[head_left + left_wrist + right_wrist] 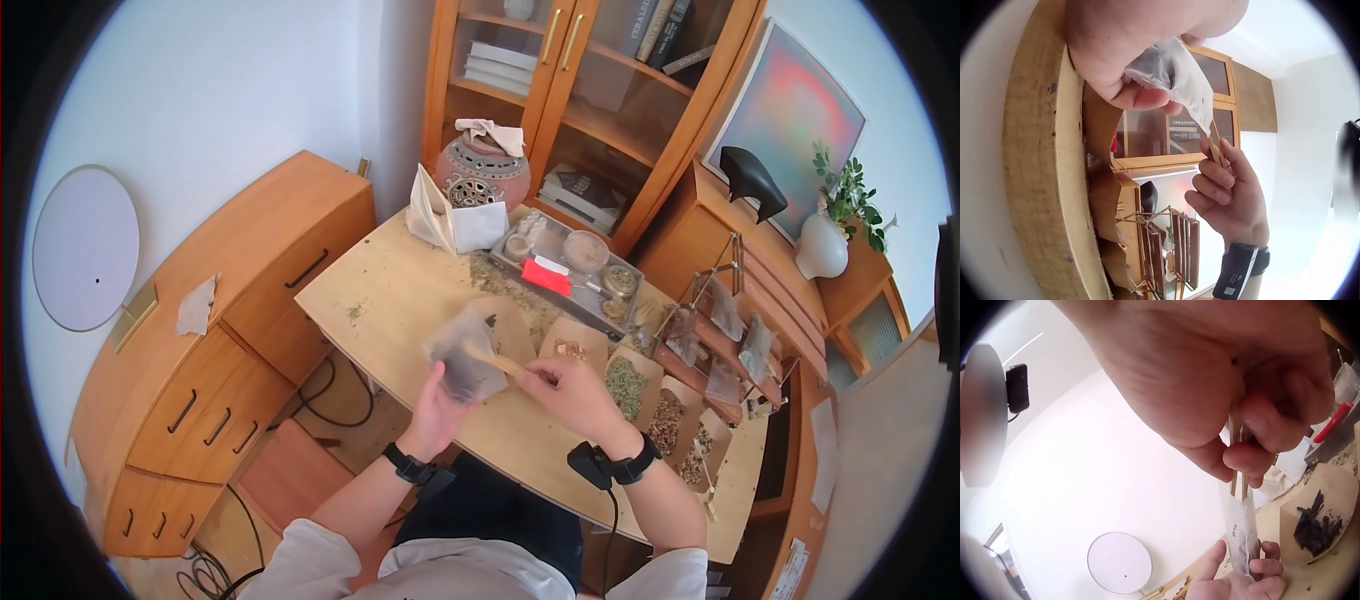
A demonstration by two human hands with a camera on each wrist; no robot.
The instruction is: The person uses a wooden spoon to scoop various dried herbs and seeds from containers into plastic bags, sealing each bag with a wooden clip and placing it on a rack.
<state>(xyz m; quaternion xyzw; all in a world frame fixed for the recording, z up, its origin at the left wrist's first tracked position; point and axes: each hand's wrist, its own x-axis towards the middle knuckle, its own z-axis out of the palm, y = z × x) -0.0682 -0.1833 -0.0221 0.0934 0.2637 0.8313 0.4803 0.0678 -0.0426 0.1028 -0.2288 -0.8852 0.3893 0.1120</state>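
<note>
My left hand (432, 412) grips a small translucent bag (470, 372) from below, over the front of the table. In the left wrist view its fingers curl round the lower part of the bag (1188, 78). My right hand (572, 390) pinches a pair of wooden tongs (500, 362). Their two arms show side by side in the right wrist view, with the far ends inside the mouth of the bag (1239, 519). Just beyond the bag a paper tray (515, 322) lies on the table; dark dried pieces (1317, 530) sit in it.
Right of my hands stand paper trays of dried green herb (626, 388) and mixed bits (665, 415). Behind them is a grey tray (615, 328) with jars and a red packet (546, 277). A tiered wooden rack (715, 345) stands at the right, a patterned pot (485, 175) at the back.
</note>
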